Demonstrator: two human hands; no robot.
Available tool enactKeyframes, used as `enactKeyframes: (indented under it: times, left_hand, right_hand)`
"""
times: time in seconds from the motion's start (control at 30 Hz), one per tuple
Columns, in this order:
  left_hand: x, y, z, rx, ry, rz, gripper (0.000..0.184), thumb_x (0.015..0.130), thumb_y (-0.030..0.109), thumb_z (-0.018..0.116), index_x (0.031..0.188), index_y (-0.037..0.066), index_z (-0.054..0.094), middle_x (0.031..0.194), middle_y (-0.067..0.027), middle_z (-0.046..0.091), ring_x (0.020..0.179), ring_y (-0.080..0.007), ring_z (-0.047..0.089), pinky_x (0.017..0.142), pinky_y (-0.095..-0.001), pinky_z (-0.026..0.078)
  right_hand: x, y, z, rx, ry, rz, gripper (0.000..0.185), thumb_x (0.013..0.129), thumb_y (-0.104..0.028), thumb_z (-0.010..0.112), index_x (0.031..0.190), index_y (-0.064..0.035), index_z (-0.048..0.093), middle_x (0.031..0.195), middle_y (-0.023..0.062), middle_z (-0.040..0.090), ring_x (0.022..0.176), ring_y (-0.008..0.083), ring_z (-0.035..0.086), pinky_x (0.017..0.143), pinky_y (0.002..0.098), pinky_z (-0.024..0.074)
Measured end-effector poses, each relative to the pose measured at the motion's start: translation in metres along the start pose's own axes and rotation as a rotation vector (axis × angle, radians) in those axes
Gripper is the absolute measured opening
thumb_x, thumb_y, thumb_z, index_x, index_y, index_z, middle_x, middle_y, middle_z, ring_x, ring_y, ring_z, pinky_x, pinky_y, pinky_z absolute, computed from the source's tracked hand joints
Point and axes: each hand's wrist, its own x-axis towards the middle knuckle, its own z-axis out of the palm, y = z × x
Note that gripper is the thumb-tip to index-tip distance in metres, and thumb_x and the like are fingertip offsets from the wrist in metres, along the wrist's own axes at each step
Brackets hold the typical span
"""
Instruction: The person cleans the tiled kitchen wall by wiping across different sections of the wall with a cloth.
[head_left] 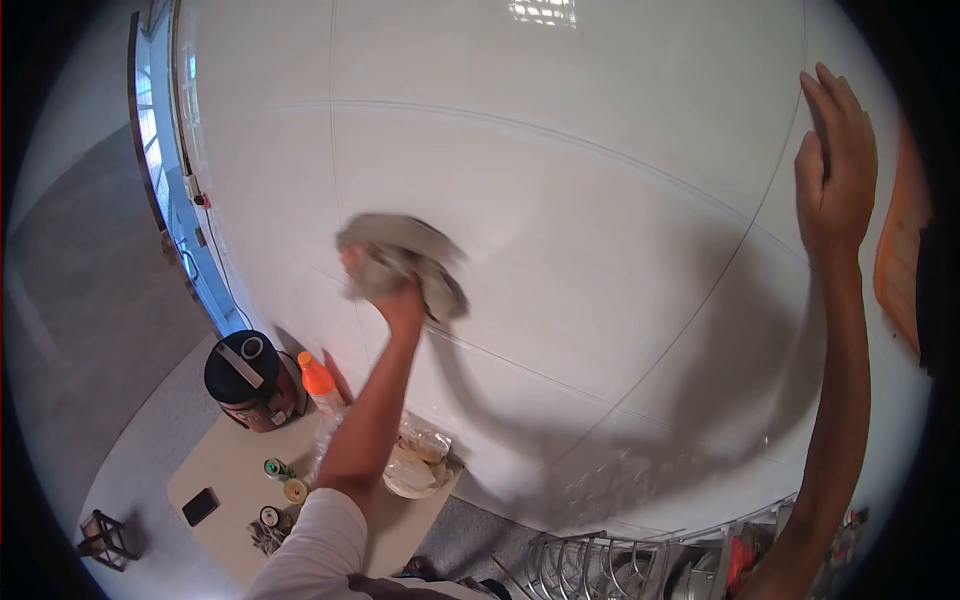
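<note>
My left hand (400, 302) is closed around a grey-brown cloth (410, 238), pressed up against the white tiled wall (560, 250). Motion blurs the cloth, and it covers most of the fingers. Over on the far right, my right hand (842, 178) is raised at the wall with its fingers stretched out and nothing in it. Whether its palm touches the tiles I cannot tell.
Below my left arm, a table (225, 470) bears a dark rice cooker (240, 370), an orange-capped bottle (320, 383), a phone (200, 506), small jars and plastic bags (415, 462). A metal dish rack (600, 565) stands bottom right; a stool (107, 540) stands far left.
</note>
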Motion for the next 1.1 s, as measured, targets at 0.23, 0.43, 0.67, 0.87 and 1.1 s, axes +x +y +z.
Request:
enactKeyframes:
  times: [0.23, 0.43, 0.67, 0.87, 1.1]
  left_hand:
    - [0.019, 0.089, -0.004, -0.211, -0.259, -0.400, 0.041, 0.076, 0.022, 0.077, 0.102, 0.001, 0.054, 0.095, -0.0067, 0.056, 0.086, -0.0165, 0.055, 0.077, -0.0307, 0.047]
    - [0.008, 0.105, 0.004, -0.123, -0.332, -0.319, 0.044, 0.072, 0.023, 0.080, 0.100, 0.003, 0.054, 0.094, -0.0046, 0.055, 0.084, -0.0146, 0.054, 0.075, -0.0298, 0.046]
    - [0.007, 0.094, 0.007, -0.063, -0.363, -0.340, 0.066, 0.069, 0.023, 0.081, 0.114, 0.002, 0.038, 0.100, -0.0078, 0.049, 0.092, -0.0207, 0.049, 0.083, -0.0342, 0.043]
    - [0.005, 0.093, 0.010, -0.095, -0.311, -0.268, 0.039, 0.072, 0.021, 0.077, 0.097, 0.002, 0.055, 0.090, -0.0040, 0.055, 0.082, -0.0154, 0.054, 0.075, -0.0312, 0.046]
    - [0.007, 0.100, 0.004, -0.182, -0.392, -0.442, 0.054, 0.071, 0.019, 0.077, 0.108, 0.001, 0.043, 0.100, -0.0084, 0.049, 0.092, -0.0206, 0.049, 0.083, -0.0336, 0.043]
  right_hand:
    - [-0.002, 0.004, 0.001, -0.010, -0.015, 0.001, 0.045, 0.088, -0.012, 0.046, 0.131, -0.0196, 0.053, 0.136, 0.0036, 0.052, 0.125, 0.0232, 0.048, 0.107, 0.0374, 0.0369]
    - [-0.002, 0.006, 0.000, 0.003, -0.016, 0.007, 0.046, 0.088, -0.012, 0.046, 0.133, -0.0206, 0.052, 0.138, 0.0020, 0.050, 0.125, 0.0219, 0.047, 0.106, 0.0363, 0.0373]
    - [-0.004, 0.009, 0.004, -0.007, 0.007, -0.020, 0.045, 0.089, -0.013, 0.045, 0.133, -0.0216, 0.052, 0.138, 0.0021, 0.050, 0.125, 0.0226, 0.048, 0.106, 0.0368, 0.0378]
    - [-0.005, 0.010, 0.006, 0.001, 0.013, -0.023, 0.045, 0.090, -0.014, 0.045, 0.133, -0.0221, 0.052, 0.138, 0.0024, 0.050, 0.126, 0.0234, 0.048, 0.106, 0.0375, 0.0384]
    - [-0.006, 0.007, 0.005, 0.004, 0.012, -0.002, 0.044, 0.089, -0.014, 0.046, 0.132, -0.0212, 0.053, 0.138, 0.0027, 0.051, 0.125, 0.0225, 0.048, 0.106, 0.0362, 0.0387]
